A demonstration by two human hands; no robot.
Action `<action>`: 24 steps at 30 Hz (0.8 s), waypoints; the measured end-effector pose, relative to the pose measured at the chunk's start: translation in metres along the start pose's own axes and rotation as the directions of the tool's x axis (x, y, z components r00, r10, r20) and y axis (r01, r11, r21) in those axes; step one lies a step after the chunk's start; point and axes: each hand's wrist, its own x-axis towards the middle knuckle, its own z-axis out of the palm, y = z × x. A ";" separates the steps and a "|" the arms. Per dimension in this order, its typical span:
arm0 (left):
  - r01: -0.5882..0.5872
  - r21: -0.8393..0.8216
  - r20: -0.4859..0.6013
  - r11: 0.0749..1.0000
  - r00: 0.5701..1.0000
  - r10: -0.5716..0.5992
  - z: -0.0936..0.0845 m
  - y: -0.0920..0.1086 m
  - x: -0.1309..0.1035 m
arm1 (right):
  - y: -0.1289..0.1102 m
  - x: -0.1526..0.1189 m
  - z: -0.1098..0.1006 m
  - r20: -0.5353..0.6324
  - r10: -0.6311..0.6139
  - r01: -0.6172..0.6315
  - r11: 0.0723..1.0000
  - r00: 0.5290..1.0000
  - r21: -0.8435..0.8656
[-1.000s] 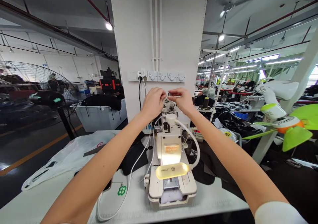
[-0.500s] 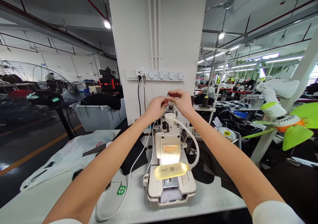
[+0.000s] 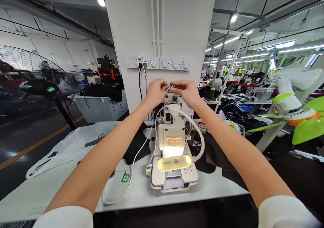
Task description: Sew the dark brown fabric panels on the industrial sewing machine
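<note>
Sewing machine (image 3: 174, 133) on table (image 3: 212, 187), lamp (image 3: 174, 163) over its front. Left hand (image 3: 156, 92) and right hand (image 3: 186, 92) above machine's rear. Plastic bag (image 3: 63, 150) on table's left; flower charm (image 3: 125, 178) between bag and machine. Sockets (image 3: 164, 64) on pillar (image 3: 182, 25) behind. Bin (image 3: 101, 109) beyond table, left; fan (image 3: 300, 115) right.

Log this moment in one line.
left hand: by rear of cream metal sewing machine | right hand: close to left, grip contents unclear | oval yellow lamp: lit
</note>
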 end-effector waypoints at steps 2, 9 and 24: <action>0.007 -0.004 0.047 1.000 0.999 -0.006 0.005 0.000 -0.004 | 0.002 0.002 0.000 -0.051 -0.010 0.010 1.000 0.999 0.011; -0.146 0.080 0.060 0.986 0.988 0.142 -0.005 0.011 -0.012 | 0.005 0.006 -0.001 -0.151 0.012 -0.007 0.999 0.989 0.031; -0.001 0.021 -0.030 1.000 1.000 0.002 0.016 -0.005 -0.005 | -0.002 0.001 0.001 -0.067 0.099 -0.095 0.994 0.993 0.058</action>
